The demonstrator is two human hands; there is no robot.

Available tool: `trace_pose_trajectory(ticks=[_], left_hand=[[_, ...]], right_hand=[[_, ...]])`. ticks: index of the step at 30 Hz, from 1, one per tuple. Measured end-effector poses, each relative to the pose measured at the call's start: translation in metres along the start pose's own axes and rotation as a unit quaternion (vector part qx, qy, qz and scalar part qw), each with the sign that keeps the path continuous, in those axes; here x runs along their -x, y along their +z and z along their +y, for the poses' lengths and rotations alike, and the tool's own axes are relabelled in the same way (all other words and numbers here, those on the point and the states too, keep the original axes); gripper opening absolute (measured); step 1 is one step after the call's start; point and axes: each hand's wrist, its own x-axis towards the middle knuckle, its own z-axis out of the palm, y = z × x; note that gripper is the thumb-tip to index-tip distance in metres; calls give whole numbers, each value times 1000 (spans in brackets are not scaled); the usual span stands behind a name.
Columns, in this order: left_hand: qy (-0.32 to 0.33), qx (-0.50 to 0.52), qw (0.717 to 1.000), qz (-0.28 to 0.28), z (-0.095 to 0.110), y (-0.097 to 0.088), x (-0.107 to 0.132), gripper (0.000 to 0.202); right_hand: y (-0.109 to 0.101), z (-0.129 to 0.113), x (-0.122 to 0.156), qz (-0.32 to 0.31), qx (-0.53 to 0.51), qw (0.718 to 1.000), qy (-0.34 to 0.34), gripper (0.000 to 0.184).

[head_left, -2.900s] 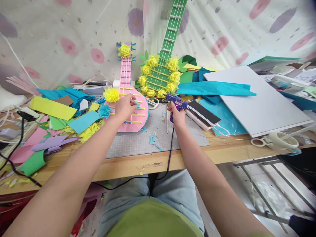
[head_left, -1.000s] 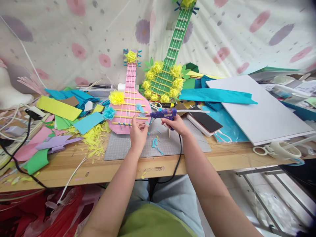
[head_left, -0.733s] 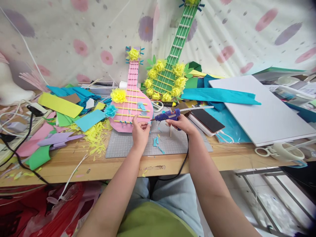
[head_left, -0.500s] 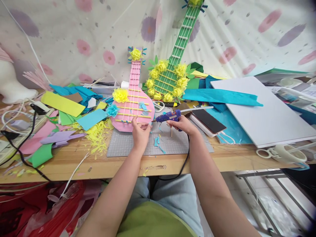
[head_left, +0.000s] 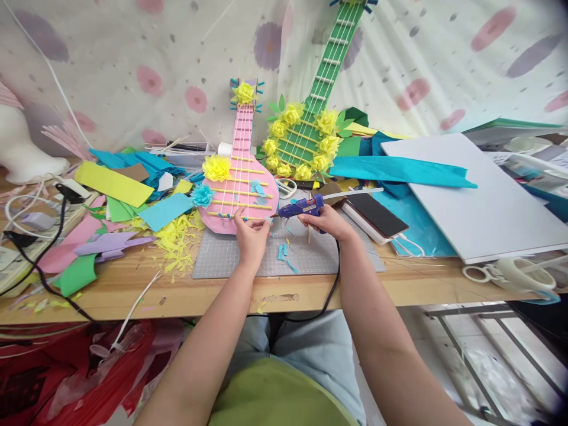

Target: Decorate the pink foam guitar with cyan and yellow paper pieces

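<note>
Glue gun (head_left: 304, 206) was in the right hand (head_left: 327, 222), its grip wrapped round the handle, the nozzle pointing left toward the left hand (head_left: 252, 236). That hand's grip was pinched closed on a small pale-blue scrap (head_left: 270, 220), near the right edge of the pink guitar (head_left: 244, 185) on the table (head_left: 208, 296), left of the glue gun

Pink guitar (head_left: 237, 184): yellow crossbars (head_left: 255, 194), white strings (head_left: 242, 133), pale-blue scraps (head_left: 258, 188) on its face. At its left edge, one yellow flower (head_left: 217, 168), one blue flower (head_left: 202, 195). Right of it, purple-blue glue gun (head_left: 299, 207). Behind-right, green guitar (head_left: 310, 115) ringed with yellow blooms (head_left: 326, 122). In front, grey mat (head_left: 217, 254), pale grid. Left, lilac scrap (head_left: 104, 245). Behind, whitish sheet (head_left: 222, 59), pink and purple floral print, grey specks.
</note>
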Motion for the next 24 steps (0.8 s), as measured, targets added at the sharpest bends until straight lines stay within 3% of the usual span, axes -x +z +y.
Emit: trace_pose_trajectory(ticks=[24], left_hand=[[-8,0,1000,-3,4,0,2,64]], right_hand=[[3,3,-3,7,4,1000,7,46]])
